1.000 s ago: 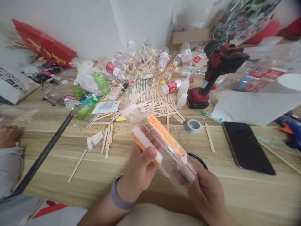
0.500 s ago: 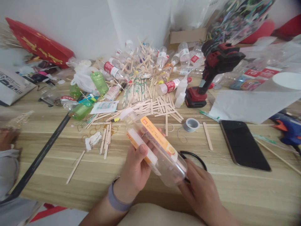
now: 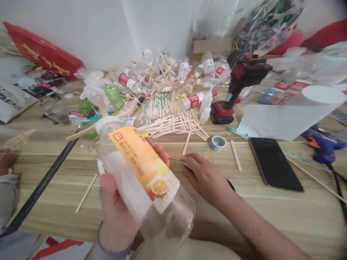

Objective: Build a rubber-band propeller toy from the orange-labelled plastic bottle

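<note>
My left hand [image 3: 116, 206] is wrapped round a clear plastic bottle [image 3: 173, 213] with an orange fruit label, tilted with its white cap [image 3: 107, 122] up to the left. Flat wooden sticks [image 3: 81, 134] stick out round the cap in several directions. Low over the table, my right hand [image 3: 207, 177] has its fingers closed on a dark tool [image 3: 188, 167]; a thin tip shows beyond the fingertips. Most of that tool is hidden, so its kind is unclear. A bit of black cord or handle [image 3: 231, 185] shows behind the wrist.
Wooden sticks [image 3: 173, 124] lie heaped ahead, with plastic bottles [image 3: 131, 83] behind. A red-black cordless drill [image 3: 230, 85], a grey spool [image 3: 218, 143], a phone [image 3: 275, 164] and a blue glue gun [image 3: 324, 146] are rightward. A black bar [image 3: 46, 184] and another person's sleeve [image 3: 9, 196] are left.
The bottle has come closer and turned, showing its label face and the sticks at its cap. My right hand has left the bottle's base and moved forward to the dark tool.
</note>
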`<state>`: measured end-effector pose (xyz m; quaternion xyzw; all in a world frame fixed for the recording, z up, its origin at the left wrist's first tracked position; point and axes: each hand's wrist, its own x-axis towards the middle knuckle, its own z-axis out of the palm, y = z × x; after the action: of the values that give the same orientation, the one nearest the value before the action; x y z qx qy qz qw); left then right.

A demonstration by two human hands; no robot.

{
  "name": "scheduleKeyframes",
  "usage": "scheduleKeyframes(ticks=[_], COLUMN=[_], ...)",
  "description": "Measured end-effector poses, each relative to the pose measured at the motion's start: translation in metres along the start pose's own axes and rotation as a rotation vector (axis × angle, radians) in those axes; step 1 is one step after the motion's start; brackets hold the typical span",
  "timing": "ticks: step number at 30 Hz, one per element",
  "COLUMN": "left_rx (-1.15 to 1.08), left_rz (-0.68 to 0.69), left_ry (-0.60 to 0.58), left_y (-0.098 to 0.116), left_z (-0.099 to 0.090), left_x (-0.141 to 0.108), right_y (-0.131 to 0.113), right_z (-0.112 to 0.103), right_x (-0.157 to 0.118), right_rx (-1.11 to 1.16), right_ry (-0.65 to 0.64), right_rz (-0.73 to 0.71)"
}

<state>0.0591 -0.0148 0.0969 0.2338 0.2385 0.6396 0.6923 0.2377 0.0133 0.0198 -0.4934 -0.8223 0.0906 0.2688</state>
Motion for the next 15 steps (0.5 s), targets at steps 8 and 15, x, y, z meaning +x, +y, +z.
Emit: scheduleKeyframes(ticks=[8,15], left_rx=[0.004,0.048], left_rz=[-0.115,-0.027], left_ry=[0.047,0.171], left_y=[-0.004,-0.018], left_z=[-0.007,-0.018], left_x=[0.000,0.012], right_y=[-0.043,-0.044], right_z=[-0.008,-0.017], right_x=[-0.012,-0.029], right_rx=[0.562,0.284], right_ry=[0.092,0.298], right_rz=[0.045,-0.008])
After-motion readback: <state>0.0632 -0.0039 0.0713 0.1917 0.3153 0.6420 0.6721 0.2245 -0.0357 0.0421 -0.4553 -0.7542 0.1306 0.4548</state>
